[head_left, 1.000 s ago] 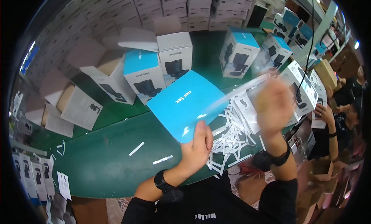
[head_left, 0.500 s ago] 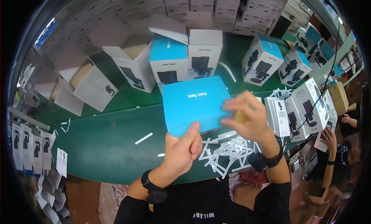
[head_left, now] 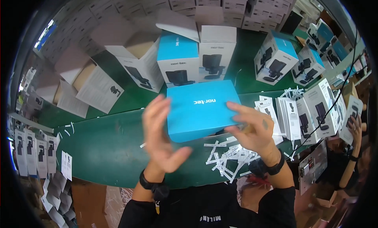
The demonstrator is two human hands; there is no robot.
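A product box (head_left: 202, 110) with a bright blue top is in front of me, just above the green table. On its right end my right hand (head_left: 254, 127) closes, fingertips on the top and thumb at the front edge. Something small and yellowish shows under those fingers; I cannot make out its kind. My left hand (head_left: 159, 133) is beside the box's left end, fingers spread, blurred, and apparently holding nothing. Many thin white paper strips (head_left: 236, 159) are heaped on the table, nearer to me than the box's right end.
Behind stand blue-topped and white boxes (head_left: 178, 62), some with raised flaps, and open cartons (head_left: 100, 88) at left. On the right are stacked leaflets (head_left: 289, 117) and closed boxes (head_left: 269, 58). A co-worker's hand (head_left: 355, 127) holds a flat carton at far right. A black cable hangs there.
My left hand has let go of the box's near edge and spread open at its left. My right hand has closed on the right end. The co-worker's hand has raised a carton.
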